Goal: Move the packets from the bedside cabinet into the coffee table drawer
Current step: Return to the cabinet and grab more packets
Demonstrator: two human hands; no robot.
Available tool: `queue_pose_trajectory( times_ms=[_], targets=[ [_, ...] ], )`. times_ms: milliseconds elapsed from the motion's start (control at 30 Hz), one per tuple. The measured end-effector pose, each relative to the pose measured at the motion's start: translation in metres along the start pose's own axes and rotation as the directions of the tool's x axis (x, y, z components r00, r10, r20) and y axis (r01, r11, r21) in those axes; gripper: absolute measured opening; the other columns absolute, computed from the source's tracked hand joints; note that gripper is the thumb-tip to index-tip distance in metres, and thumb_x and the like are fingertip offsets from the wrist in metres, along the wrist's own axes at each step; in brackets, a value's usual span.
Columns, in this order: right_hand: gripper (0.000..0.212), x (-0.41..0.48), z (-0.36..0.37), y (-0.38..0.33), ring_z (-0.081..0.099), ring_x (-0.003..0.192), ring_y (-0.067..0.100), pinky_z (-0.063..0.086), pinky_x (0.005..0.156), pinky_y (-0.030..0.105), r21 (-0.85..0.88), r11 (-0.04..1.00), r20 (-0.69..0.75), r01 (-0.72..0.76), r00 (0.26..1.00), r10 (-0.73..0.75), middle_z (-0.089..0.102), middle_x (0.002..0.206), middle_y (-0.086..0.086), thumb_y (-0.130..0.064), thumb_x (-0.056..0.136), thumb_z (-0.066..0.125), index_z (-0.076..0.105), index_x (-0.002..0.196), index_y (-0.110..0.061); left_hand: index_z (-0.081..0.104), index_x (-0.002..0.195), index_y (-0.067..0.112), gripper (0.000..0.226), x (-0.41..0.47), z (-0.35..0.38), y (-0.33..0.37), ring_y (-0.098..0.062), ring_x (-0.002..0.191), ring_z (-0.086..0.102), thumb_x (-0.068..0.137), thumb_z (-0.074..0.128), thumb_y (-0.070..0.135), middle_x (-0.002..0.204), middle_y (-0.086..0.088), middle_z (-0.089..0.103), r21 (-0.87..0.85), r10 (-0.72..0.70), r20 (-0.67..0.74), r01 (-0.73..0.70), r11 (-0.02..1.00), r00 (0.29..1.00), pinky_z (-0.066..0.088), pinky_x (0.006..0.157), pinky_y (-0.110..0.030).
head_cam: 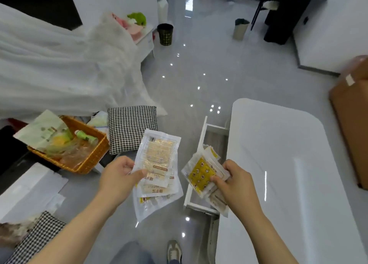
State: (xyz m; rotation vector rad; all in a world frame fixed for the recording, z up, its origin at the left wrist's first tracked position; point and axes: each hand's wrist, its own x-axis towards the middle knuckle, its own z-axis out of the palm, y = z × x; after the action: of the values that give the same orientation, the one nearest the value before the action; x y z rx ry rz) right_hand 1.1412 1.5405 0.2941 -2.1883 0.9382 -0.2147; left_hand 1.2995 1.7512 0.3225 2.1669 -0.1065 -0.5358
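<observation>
Head view: packets (157,158) in left hand (117,176) apparently read "HAND".

- Left hand (119,177) reaches out front, thumb clamped over a fan of pale plastic packets (157,160).
- Right hand (238,183), forearm bare, curls its fingers round a stack topped by a yellow star-printed packet (200,176).

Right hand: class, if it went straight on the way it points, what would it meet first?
Most likely the open drawer just ahead of the right hand, though depth is unclear.
</observation>
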Motion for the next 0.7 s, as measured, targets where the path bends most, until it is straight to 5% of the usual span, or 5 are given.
queue_pose_trajectory(
  times_ms=[233,467,700],
  targets=[
    [0.028,0.030,0.027,-0.025,0.058,0.064,-0.002,0.044,0.051,0.009,0.044,0.986,-0.124,-0.161,0.978,0.165,0.056,0.067,-0.011,-0.022,0.084,0.068,0.044,0.070,-0.027,0.061,0.083,0.009,0.015,0.093,-0.005,0.018,-0.017,0.071,0.072,0.078,0.075,0.013,0.078,-0.001,0.075,0.012,0.085,0.209,-0.089,0.996,0.974,0.058,0.071,-0.043],
    [0.024,0.062,0.061,-0.067,0.054,0.056,0.006,0.039,0.046,0.012,0.077,0.941,-0.273,-0.330,0.901,0.338,0.054,0.064,-0.007,-0.025,0.081,0.071,0.050,0.075,-0.017,0.060,0.082,0.007,0.015,0.184,-0.027,0.047,-0.011,0.065,0.071,0.078,0.074,0.012,0.072,0.001,0.073,0.068,0.203,0.395,-0.249,0.966,0.896,0.051,0.056,-0.025],
    [0.025,0.075,0.081,-0.089,0.051,0.056,0.009,0.038,0.050,0.020,0.151,0.868,-0.352,-0.473,0.795,0.494,0.054,0.064,-0.005,-0.025,0.080,0.071,0.049,0.073,-0.017,0.061,0.083,0.008,0.015,0.242,-0.019,0.072,-0.010,0.066,0.070,0.079,0.074,0.015,0.075,0.002,0.073,0.112,0.218,0.544,-0.328,0.938,0.810,0.051,0.056,-0.025]
  ],
)
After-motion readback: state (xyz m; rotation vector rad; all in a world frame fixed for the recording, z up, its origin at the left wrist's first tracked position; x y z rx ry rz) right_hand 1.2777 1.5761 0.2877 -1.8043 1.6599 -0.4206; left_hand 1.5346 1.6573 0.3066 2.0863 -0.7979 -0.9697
